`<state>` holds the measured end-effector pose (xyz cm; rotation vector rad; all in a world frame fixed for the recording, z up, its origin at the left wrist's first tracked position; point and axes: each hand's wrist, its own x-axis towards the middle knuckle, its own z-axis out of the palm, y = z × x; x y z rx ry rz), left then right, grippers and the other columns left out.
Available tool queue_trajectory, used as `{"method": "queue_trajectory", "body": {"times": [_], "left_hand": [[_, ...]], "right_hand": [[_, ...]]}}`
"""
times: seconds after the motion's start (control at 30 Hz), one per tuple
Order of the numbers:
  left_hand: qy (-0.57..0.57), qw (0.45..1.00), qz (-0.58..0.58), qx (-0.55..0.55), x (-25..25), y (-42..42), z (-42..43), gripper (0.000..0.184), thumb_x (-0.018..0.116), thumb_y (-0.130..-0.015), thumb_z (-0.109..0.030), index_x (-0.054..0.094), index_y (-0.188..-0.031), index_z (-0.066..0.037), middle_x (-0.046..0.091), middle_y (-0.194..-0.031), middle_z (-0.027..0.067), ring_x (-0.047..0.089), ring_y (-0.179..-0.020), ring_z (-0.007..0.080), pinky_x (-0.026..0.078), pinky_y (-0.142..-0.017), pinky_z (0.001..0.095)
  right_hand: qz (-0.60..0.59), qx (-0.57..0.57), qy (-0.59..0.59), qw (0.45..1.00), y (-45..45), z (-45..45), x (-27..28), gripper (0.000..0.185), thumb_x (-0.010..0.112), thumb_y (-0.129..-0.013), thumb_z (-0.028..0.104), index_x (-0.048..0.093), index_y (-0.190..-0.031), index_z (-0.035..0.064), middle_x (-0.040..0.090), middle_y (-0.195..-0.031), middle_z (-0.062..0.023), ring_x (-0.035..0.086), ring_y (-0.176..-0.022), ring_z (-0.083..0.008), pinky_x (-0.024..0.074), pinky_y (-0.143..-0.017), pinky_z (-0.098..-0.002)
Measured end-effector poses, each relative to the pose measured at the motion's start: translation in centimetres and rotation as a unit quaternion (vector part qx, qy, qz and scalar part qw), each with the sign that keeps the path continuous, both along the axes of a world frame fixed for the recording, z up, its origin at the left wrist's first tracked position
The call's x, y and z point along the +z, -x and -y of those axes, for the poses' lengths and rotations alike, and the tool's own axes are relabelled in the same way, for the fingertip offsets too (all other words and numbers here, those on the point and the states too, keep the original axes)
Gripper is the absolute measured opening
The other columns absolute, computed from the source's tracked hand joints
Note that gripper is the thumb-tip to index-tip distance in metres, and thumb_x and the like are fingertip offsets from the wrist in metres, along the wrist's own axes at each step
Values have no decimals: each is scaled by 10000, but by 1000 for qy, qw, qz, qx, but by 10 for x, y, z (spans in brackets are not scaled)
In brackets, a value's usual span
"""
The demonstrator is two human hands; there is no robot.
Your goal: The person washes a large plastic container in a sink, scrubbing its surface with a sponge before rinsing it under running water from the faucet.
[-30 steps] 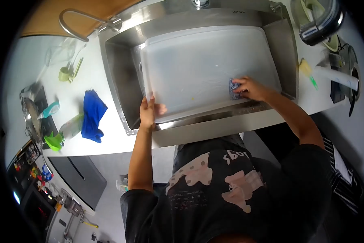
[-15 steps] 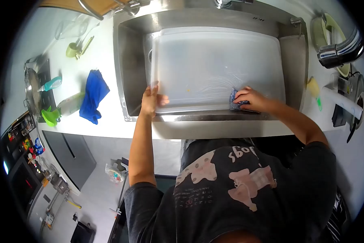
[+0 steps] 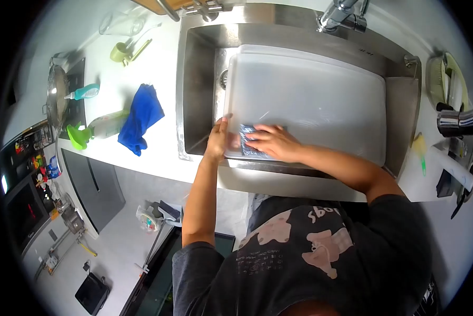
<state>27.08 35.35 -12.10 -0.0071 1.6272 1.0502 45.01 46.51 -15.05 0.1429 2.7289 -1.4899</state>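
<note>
A large translucent white plastic container lies in the steel sink, its broad flat surface facing up. My left hand grips the container at its near left corner; its fingertips show blurred through or over the plastic edge. Under my right hand is a blue-and-white patterned scrubbing cloth, pressed on the container's surface close to the near left corner. The fingers of that hand are spread over the cloth.
Left of the sink lie a blue cloth, a spray bottle with a green head, a teal bottle and a green scoop. A faucet stands behind the sink. A brush lies at the right.
My right hand has slid the scrubbing cloth from the container's right part leftward to near my left hand. My left hand still holds the corner. The camera view has shifted.
</note>
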Motion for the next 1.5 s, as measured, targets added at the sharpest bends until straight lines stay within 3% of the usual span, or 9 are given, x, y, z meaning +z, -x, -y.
{"method": "queue_trajectory", "body": {"times": [0.23,0.3,0.33,0.5,0.77,0.9,1.03,1.3,1.5], "left_hand": [[-7,998,-54,-30,-1,-2,3,487,359,-932,-388,393,-1208,12,602,-651,120,585,-513,166,472,-461,257],[-4,998,-51,-24,-2,-3,2,472,369,-931,-380,406,-1191,13,599,-646,110,583,-508,161,468,-449,253],[3,999,-49,-18,-4,-4,0,457,379,-930,-371,419,-1173,14,596,-642,100,581,-504,156,463,-437,249],[3,997,-68,-39,-11,-5,5,349,444,-922,-188,370,-1231,-42,585,-629,73,567,-487,126,436,-433,219],[34,989,-116,-85,0,-4,-3,320,429,-916,-123,366,-1191,28,575,-607,72,556,-486,128,442,-456,231],[21,990,-111,-84,-1,-5,-1,307,422,-916,-112,367,-1194,6,560,-586,64,550,-483,122,435,-448,228],[31,993,-92,-63,-4,-6,0,284,418,-917,-105,377,-1177,1,548,-576,55,542,-481,115,426,-441,227],[9,994,-90,-62,-5,-4,-2,252,431,-909,-99,391,-1132,12,538,-579,52,521,-470,103,415,-432,234],[22,992,-106,-68,-2,-4,-2,259,416,-912,-78,365,-1134,46,528,-588,51,518,-483,100,416,-447,233]], "right_hand": [[72,-254,-189,946,66,-72,-69,322,456,-837,160,545,-1145,188,457,-1260,-20,330,-1228,-265,272,-943,-517],[154,-110,-38,981,56,-33,-20,370,400,-876,166,479,-1234,211,407,-1318,-30,309,-1234,-274,249,-977,-471],[64,-47,-132,988,48,-6,-8,372,418,-872,171,470,-1239,205,373,-1341,-28,292,-1245,-267,252,-975,-464],[81,-119,-150,978,89,-67,-65,411,419,-876,176,410,-1287,184,331,-1377,-12,274,-1265,-251,264,-961,-455],[242,-392,-374,805,-95,-178,-113,329,476,-840,177,515,-1166,191,478,-1226,11,461,-1064,-225,339,-893,-457],[184,-324,-241,896,-8,-142,-102,418,539,-787,349,518,-1169,179,465,-1261,-33,413,-1143,-244,332,-886,-440],[144,-236,-184,943,132,-98,-87,367,500,-815,270,525,-1171,179,481,-1258,-30,401,-1159,-226,316,-902,-450],[235,-270,-220,907,27,-156,-97,345,470,-800,118,555,-1127,187,593,-1086,-41,481,-1055,-221,354,-835,-456],[203,-198,-180,942,131,-116,-84,336,509,-785,112,540,-1118,145,572,-1100,-58,469,-1073,-229,328,-889,-403]]}}
